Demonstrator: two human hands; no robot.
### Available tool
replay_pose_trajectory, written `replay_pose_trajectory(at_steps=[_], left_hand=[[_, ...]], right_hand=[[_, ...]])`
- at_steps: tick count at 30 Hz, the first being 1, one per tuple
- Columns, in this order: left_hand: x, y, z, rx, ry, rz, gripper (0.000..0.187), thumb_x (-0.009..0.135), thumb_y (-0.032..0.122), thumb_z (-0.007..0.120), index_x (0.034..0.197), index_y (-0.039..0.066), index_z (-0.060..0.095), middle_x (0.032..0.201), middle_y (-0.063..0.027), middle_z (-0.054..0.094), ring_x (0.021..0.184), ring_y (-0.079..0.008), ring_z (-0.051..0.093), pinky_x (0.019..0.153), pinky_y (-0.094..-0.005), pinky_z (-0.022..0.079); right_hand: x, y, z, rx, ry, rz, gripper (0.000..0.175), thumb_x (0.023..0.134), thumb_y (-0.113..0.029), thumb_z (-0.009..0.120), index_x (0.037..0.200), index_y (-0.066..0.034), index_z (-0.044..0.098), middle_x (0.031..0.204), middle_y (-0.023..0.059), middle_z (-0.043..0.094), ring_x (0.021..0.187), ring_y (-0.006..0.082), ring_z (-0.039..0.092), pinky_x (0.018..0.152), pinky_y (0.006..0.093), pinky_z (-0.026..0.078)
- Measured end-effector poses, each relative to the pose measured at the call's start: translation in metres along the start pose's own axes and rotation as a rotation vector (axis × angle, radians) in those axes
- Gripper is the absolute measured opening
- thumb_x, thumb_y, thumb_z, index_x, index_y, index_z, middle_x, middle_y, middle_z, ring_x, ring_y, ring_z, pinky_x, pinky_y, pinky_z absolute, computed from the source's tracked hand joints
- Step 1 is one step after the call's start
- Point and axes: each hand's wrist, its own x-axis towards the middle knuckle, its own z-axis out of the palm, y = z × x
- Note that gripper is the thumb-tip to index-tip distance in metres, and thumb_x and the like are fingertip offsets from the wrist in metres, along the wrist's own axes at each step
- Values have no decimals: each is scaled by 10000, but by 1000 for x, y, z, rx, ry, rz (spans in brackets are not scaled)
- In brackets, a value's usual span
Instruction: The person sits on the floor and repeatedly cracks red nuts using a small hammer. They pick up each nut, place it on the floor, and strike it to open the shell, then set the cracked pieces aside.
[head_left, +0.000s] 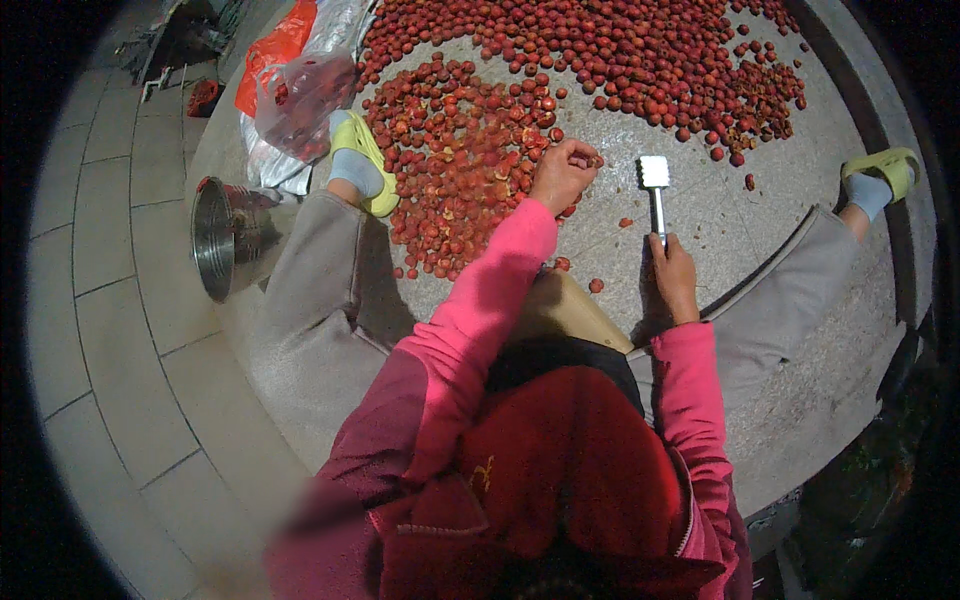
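Note:
My left hand (564, 177) is raised at the right edge of a pile of crushed and split red fruits (465, 172) that look like hawthorns. Its fingers are curled around a small reddish piece of fruit (595, 161), mostly hidden by them. My right hand (675, 274) grips the handle of a metal meat mallet (655, 174), whose toothed square head points away from me, just above or on the stone surface (720, 225). A few loose fruits lie near the hands, one (596, 286) close to my lap.
Whole red fruits (600, 52) spread across the far side. At the left are a clear plastic bag (304, 105) holding fruit, a red bag (274, 56) and a tipped steel bucket (217, 240). My legs are spread to both sides, with yellow-green clogs (364, 161) on my feet.

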Motion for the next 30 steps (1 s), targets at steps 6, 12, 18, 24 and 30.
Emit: replay_pose_trajectory(at_steps=[6,12,18,24,30], left_hand=[[-7,0,1,-10,49,26,182,726,18,707,890,2,629,765,-39,634,703,-89,578,618,-244,478],[-11,5,8,17,8,44,177,725,6,698,894,12,644,795,-49,649,725,-98,608,654,-240,496],[-10,-5,15,146,21,187,120,747,43,679,867,40,668,794,-47,672,712,-99,615,665,-248,495],[-30,-12,37,614,-271,189,92,799,129,627,856,60,650,806,-124,668,732,-264,650,656,-360,505],[-21,14,14,755,-164,55,151,781,162,655,895,65,644,831,-144,676,792,-323,659,685,-424,513]], right_hand=[[2,1,0,-31,-45,56,466,937,-464,452,1050,-31,584,841,283,630,819,480,595,711,547,450],[3,2,1,-11,-64,82,467,932,-475,455,1057,-40,571,846,281,632,821,478,597,716,544,450],[3,1,1,-43,-19,34,476,931,-473,457,1030,-25,583,844,289,628,822,475,600,711,543,449],[5,4,3,-35,14,-16,516,934,-464,487,945,45,578,716,264,610,698,447,603,607,488,445],[3,6,1,39,-51,57,479,928,-466,474,988,-3,585,796,278,628,782,467,605,676,528,455]])
